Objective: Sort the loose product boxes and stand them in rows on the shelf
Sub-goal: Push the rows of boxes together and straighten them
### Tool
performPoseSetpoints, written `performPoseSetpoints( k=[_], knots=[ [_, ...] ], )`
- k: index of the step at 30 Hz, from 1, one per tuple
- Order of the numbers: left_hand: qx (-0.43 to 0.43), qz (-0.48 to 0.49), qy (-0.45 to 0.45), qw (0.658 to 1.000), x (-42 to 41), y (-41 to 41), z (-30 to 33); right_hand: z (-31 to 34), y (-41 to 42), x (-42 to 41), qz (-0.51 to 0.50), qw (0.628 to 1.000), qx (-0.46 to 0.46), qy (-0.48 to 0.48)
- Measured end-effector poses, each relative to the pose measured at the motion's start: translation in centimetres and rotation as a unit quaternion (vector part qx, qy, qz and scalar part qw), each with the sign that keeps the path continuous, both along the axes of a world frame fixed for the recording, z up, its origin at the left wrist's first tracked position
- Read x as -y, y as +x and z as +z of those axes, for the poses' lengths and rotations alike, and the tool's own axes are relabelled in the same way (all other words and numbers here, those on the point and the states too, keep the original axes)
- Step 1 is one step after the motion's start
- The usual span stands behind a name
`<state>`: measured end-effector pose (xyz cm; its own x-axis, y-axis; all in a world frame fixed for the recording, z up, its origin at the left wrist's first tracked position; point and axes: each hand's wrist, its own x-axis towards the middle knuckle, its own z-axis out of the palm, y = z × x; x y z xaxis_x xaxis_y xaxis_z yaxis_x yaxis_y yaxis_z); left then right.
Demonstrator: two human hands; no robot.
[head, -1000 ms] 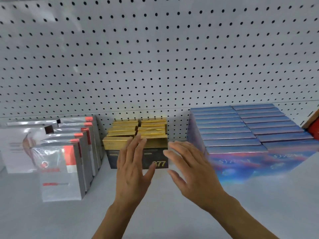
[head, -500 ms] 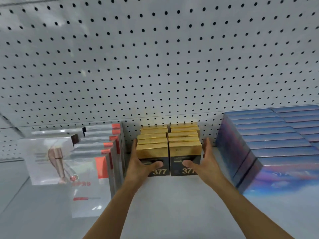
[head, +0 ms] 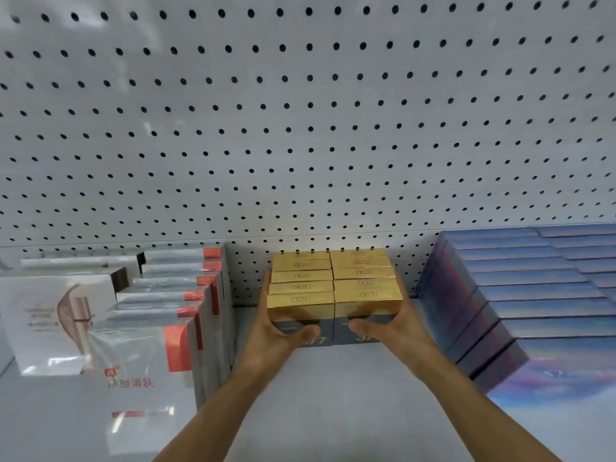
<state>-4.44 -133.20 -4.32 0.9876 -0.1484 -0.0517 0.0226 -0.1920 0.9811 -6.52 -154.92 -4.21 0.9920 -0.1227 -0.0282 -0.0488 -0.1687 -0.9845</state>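
Note:
Two rows of gold-topped boxes with dark fronts stand side by side at the back middle of the white shelf. My left hand lies flat along the left side of the left row, its thumb across the front box's face. On the other side my right hand presses the right row the same way, thumb on the front. Both hands squeeze the block between them. The fingers are mostly hidden beside the boxes.
Rows of silver boxes with red corners stand close on the left, next to a white box with a leg picture. Rows of blue iridescent boxes fill the right. A white pegboard backs the shelf.
Both hands went from hovering in front of the gold boxes to clasping the two rows from either side. The view has moved closer and the rows now sit tighter together.

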Motion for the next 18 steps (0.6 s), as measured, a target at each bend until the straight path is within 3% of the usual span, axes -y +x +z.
performPoseSetpoints(
  k=[5, 12, 18],
  knots=[
    [0.035, 0.015, -0.025, 0.999, 0.1, -0.2, 0.1, 1.1, -0.5, -0.6, -0.006, 0.999, 0.037, -0.002],
    [0.053, 0.002, 0.016, 0.998, -0.4, 0.1, 0.2, 1.0, -0.3, -0.8, -0.004, 0.998, 0.042, -0.035],
    [0.131, 0.076, 0.076, 0.986, 0.4, -1.4, 1.6, 0.8, -1.4, -1.8, -0.080, 0.988, 0.098, -0.093]
  ],
)
